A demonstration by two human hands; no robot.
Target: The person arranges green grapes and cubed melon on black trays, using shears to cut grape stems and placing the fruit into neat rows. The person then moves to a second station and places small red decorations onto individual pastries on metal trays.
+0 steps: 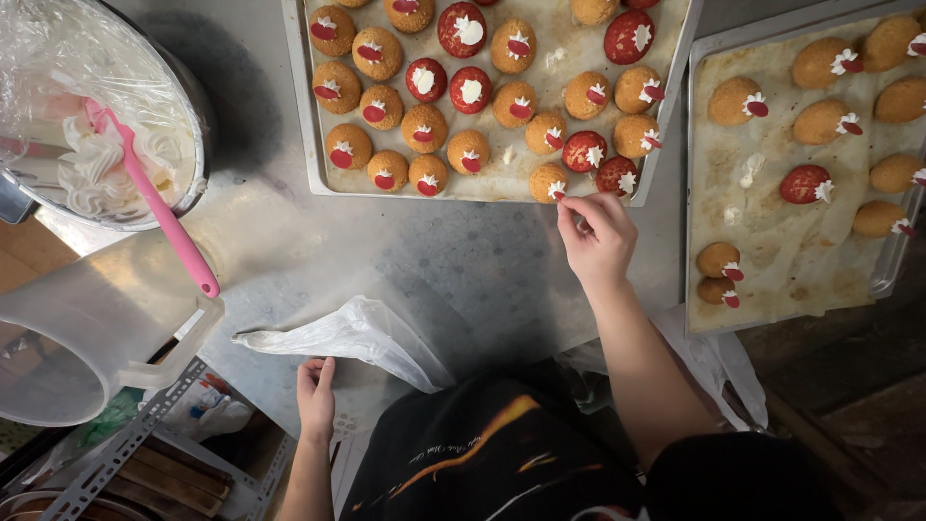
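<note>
My right hand [598,236] reaches up to the near edge of a metal baking tray [307,145], its fingertips pinched at a small golden round pastry [547,180] topped with white cream and a red piece. The tray holds several such golden pastries and a few red ones, each with a cream dab. My left hand [315,391] rests at the near edge of the steel table, fingers on the tail of a white piping bag [362,333] that lies flat on the table.
A second lined tray [709,193] with several pastries sits at the right. At the far left stands a metal bowl [193,145] of white cream under plastic film with a pink spatula [159,207]. A clear plastic jug [87,333] lies below it.
</note>
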